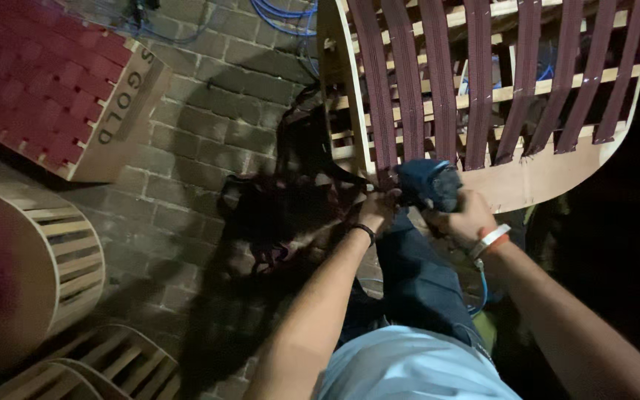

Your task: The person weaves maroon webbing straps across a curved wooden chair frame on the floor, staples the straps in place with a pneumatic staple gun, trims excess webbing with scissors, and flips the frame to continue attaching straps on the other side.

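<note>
Brick floor (209, 96) fills the view, dimly lit. A curved wooden frame (557, 174) stands at upper right, its slats crossed by dark red straps (442, 81) running top to bottom. A second frame (61, 81), already woven in red webbing, lies at upper left; a rounded one (53, 259) sits at left, and more slatted pieces (112, 363) lie at lower left. Blue hose (283, 18) coils near the top.

The right hand (468, 218) is closed around a blue stapler (427, 184), its nose against the frame's lower rail. The left hand (378, 209) pinches the end of one strap (387, 174) at that rail, fingers shut on it, just beside the tool. A white-and-orange band (492, 241) circles the right wrist; a dark band (367, 231) circles the left.
</note>
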